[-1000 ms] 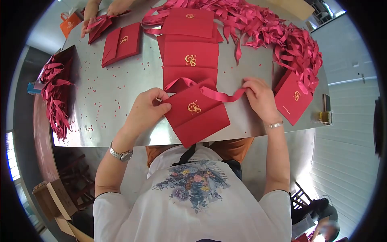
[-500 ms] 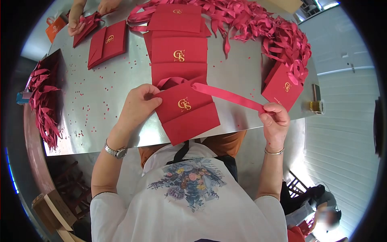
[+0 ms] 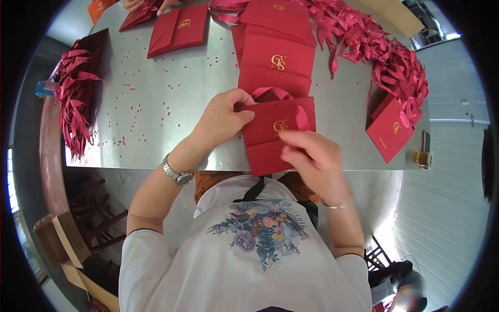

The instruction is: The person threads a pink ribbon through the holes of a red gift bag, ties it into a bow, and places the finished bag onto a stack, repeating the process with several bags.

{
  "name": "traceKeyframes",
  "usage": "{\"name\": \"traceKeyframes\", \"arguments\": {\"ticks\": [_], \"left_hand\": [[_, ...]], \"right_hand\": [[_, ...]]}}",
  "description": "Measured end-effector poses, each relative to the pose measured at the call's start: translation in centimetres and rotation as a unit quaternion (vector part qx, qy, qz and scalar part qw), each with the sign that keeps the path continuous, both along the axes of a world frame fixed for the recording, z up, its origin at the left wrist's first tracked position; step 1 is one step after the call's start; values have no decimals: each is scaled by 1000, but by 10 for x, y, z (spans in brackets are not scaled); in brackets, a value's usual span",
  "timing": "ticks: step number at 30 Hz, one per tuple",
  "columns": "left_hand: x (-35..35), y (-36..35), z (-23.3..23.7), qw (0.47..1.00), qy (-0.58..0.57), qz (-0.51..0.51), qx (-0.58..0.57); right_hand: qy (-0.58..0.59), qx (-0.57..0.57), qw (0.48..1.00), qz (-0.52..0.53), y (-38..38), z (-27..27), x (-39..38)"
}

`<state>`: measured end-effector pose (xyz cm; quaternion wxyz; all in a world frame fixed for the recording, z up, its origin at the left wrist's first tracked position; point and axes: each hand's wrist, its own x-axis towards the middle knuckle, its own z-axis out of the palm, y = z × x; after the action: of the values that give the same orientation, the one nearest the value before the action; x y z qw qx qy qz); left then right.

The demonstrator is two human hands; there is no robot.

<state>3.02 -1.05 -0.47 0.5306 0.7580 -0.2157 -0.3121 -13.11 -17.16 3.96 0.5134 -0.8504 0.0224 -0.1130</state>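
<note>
In the head view, my left hand (image 3: 227, 117) pinches the upper left edge of a flat red paper gift bag (image 3: 267, 153) with a gold monogram, at the table's front edge. A pink-red ribbon (image 3: 301, 116) comes out near the bag's top right and hangs down its front, its lower part hidden behind my right hand (image 3: 316, 158). That hand, slightly blurred, is over the bag's front, thumb and forefinger apart near the monogram. Another piece of ribbon (image 3: 273, 92) loops behind the top edge.
More red bags (image 3: 278, 60) overlap in a row beyond. Bags with heaped ribbons (image 3: 397, 78) curve along the right, and another ribboned stack (image 3: 75, 99) lies left. A folded bag (image 3: 179, 32) sits near another person's hands (image 3: 165, 5). Small red dots litter the metal table (image 3: 192, 88).
My right hand has moved left from the stretched ribbon to the bag's front, and the ribbon now hangs slack. The bag is straighter. The whole view has shifted.
</note>
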Motion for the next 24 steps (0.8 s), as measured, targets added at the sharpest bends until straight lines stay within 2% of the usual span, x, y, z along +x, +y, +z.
{"name": "traceKeyframes", "arguments": {"ticks": [1, 4, 8, 11, 13, 17, 19, 24], "left_hand": [[-1, 0, 0, 1000, 8, 1, 2], [0, 1, 0, 998, 49, -34, 4], [1, 0, -5, 994, 82, -71, -5], [2, -2, -2, 993, 68, -95, 31], [2, -2, -10, 994, -23, -108, 19], [0, 0, -7, 993, -26, -115, 15], [0, 2, -3, 994, 16, -106, 24], [-2, 4, -7, 996, 10, -90, 24]], "right_hand": [[59, 33, 997, -44, 11, -11, 7], [97, 37, 986, -132, 21, -45, 21], [63, 34, 989, -128, 24, -65, 24], [33, 13, 992, -123, 24, -64, 24], [-44, -30, 994, -98, 21, -68, 25], [-19, 6, 993, -117, 25, -66, 21], [25, 51, 985, -161, 29, -64, 23], [7, 16, 986, -163, 35, -67, 32]]}}
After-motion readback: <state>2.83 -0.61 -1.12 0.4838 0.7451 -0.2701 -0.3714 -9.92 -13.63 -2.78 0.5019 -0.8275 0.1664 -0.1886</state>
